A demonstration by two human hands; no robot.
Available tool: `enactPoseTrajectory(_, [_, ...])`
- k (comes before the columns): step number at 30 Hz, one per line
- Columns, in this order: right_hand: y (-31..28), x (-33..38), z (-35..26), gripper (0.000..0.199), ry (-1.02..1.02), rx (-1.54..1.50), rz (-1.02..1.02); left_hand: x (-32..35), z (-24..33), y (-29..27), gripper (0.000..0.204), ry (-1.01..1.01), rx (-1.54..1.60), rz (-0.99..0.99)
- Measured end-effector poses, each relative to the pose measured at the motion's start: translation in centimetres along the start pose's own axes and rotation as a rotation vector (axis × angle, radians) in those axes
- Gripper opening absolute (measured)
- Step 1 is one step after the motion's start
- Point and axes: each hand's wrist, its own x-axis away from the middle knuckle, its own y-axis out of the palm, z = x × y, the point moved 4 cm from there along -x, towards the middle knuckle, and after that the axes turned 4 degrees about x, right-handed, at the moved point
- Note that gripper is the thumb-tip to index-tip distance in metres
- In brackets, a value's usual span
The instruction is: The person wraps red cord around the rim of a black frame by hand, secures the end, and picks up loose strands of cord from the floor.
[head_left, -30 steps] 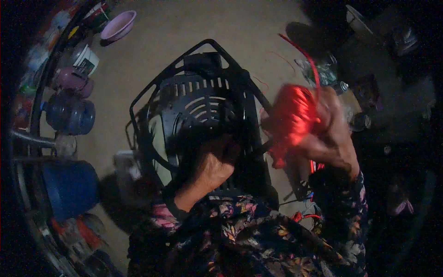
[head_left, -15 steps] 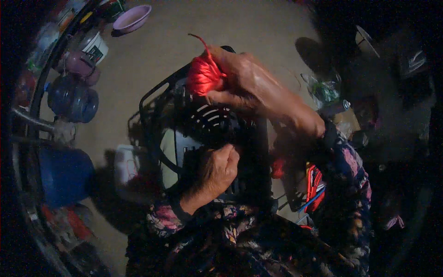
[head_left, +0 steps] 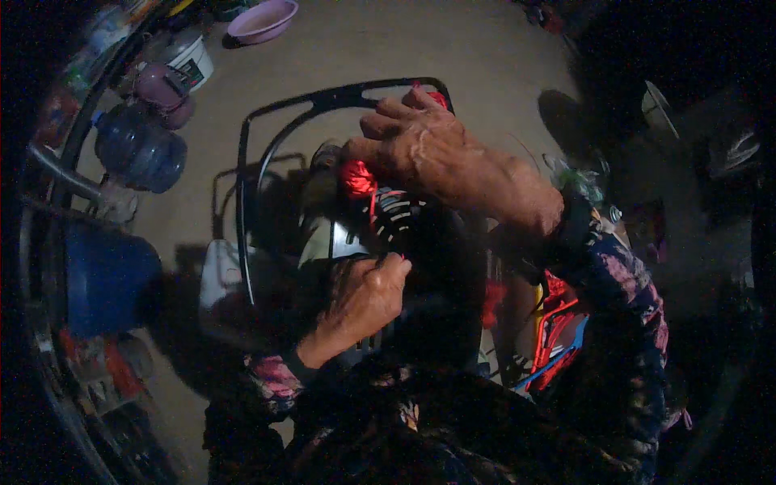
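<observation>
My right hand point(head_left: 440, 145) reaches across from the right, back of the hand up, fingers curled over a bundle of red yarn point(head_left: 356, 179). Red shows on both sides of the hand; the palm hides the middle. From the bundle a short red strand hangs over a dark slotted chair seat point(head_left: 396, 212). Closer to me, my left hand point(head_left: 360, 299) is closed in a pinch, with a tiny bit of red at its fingertips. Darkness hides any strand running between the hands.
A black tubular frame point(head_left: 245, 194) loops around the far and left sides. To the left stand a blue tub point(head_left: 113, 279), a large clear water jug point(head_left: 139, 152) and a white bucket point(head_left: 194, 63). A pink basin point(head_left: 263, 22) lies far off. Red and blue cords point(head_left: 558, 339) are at my right.
My right hand has rolled over and now covers most of the yarn bundle, which was in plain sight before. The left hand stays pinched in nearly the same place. The view has shifted slightly.
</observation>
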Motion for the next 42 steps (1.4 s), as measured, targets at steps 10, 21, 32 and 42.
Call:
enactPoseTrajectory(10, [15.2,8.1,-1.9,0.041,-0.213,0.734,0.156,1.1,5.1,-0.9,0.020,0.194,-0.042,-0.111])
enactPoseTrajectory(21, [6.4,7.9,-5.1,0.031,-0.240,-0.318,-0.296,1.5,7.5,-0.4,0.015,0.289,-0.048,-0.157])
enactPoseTrajectory(32, [1.1,14.2,-2.0,0.020,0.345,-0.810,0.293,0.0,2.4,0.9,0.015,0.203,0.041,0.033])
enactPoseTrajectory(42, [6.3,15.2,-8.9,0.046,-0.143,-0.316,0.025,0.7,0.8,1.4,0.018,-0.011,0.109,-0.053])
